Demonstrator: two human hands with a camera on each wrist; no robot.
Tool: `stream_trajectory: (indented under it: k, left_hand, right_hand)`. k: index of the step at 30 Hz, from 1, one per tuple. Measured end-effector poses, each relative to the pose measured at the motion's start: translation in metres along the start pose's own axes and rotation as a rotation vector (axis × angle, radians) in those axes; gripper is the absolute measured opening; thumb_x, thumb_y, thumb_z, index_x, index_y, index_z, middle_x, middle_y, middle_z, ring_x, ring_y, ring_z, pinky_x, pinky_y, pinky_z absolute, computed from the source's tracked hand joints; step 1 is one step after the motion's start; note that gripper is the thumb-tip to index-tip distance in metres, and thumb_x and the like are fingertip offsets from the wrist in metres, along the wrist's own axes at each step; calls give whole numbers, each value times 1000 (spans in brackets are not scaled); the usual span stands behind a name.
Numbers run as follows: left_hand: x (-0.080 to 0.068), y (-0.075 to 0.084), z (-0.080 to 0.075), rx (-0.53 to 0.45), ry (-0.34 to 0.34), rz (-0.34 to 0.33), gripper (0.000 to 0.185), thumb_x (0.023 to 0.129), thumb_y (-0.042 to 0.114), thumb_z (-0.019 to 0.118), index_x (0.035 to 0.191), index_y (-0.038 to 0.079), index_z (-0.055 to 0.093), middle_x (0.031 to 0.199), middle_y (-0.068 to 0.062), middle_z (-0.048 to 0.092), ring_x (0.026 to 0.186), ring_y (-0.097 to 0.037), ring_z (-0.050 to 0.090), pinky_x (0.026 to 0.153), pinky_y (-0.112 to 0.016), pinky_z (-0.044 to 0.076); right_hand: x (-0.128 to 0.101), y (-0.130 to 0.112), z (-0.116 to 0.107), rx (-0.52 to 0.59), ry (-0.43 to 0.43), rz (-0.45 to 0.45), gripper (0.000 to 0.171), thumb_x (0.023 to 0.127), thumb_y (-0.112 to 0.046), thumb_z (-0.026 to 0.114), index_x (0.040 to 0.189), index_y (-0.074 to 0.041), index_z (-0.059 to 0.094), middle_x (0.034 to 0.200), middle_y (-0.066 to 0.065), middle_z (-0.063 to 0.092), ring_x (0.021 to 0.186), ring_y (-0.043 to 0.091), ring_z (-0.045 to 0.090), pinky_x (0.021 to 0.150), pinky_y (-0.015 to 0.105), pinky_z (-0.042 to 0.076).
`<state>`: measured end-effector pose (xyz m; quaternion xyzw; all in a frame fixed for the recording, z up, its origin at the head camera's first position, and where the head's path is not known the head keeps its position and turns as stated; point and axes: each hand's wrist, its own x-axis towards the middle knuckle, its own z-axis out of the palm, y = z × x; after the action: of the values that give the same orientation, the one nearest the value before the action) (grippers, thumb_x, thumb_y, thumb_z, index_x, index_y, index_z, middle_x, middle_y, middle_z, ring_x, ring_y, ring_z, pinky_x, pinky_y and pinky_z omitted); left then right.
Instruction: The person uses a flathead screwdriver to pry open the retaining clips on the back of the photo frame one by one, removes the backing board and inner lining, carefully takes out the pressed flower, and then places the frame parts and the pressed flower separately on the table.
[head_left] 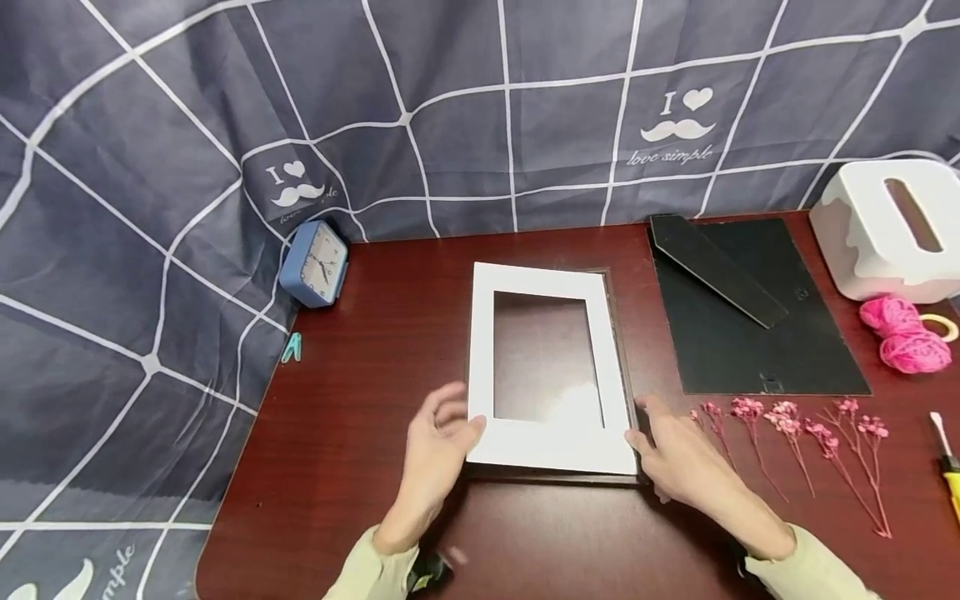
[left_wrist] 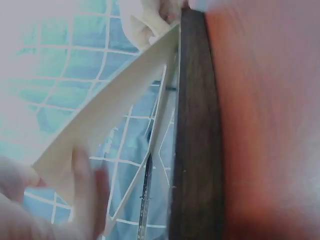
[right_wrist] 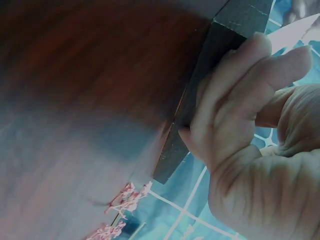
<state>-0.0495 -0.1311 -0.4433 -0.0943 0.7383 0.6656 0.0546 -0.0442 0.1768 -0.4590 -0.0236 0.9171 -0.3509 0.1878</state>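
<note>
The left hand [head_left: 433, 454] pinches the white mat [head_left: 549, 377] at its near left corner, lifting it off the dark picture frame [head_left: 555, 477]; the right hand [head_left: 678, 462] grips the frame's near right corner. Farther back lies the black backing board [head_left: 757, 321].

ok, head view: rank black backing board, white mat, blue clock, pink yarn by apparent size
1. black backing board
2. white mat, close to the board and nearer the camera, so unsure
3. blue clock
4. pink yarn, near the clock's size
</note>
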Motion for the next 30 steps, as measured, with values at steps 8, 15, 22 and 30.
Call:
stream_trajectory:
  k: [8, 15, 22, 30]
  left_hand:
    - [-25, -5, -10, -91, -207, -128, 20, 108, 7, 65, 110, -12, 62, 71, -9, 73, 50, -11, 69, 48, -26, 61]
    - [-4, -1, -48, -93, 148, 1, 21, 109, 7, 63, 91, -4, 63, 58, 2, 66, 38, -7, 54, 34, -19, 42]
    - [42, -1, -114, -127, 336, 22, 27, 110, 15, 65, 86, 4, 62, 56, 5, 64, 40, -6, 54, 36, -18, 40]
    - [76, -14, -172, -118, 375, -89, 25, 111, 17, 64, 89, 5, 62, 56, 7, 62, 45, -3, 55, 43, -13, 41]
  right_hand:
    - [-5, 3, 0, 1, -10, 47, 58, 112, -16, 58, 158, 9, 34, 69, 6, 69, 41, 10, 64, 75, 45, 64]
    - [-6, 3, 3, 43, -8, 29, 55, 111, -13, 59, 156, 8, 35, 75, 11, 68, 42, 11, 63, 51, 32, 58]
    - [-5, 2, 1, 49, -27, 26, 57, 112, -13, 59, 157, 10, 33, 78, 13, 68, 42, 12, 63, 46, 30, 56]
    - [3, -5, -3, 2, -64, 17, 58, 113, -17, 57, 158, 10, 31, 71, 7, 67, 44, 12, 64, 55, 30, 56]
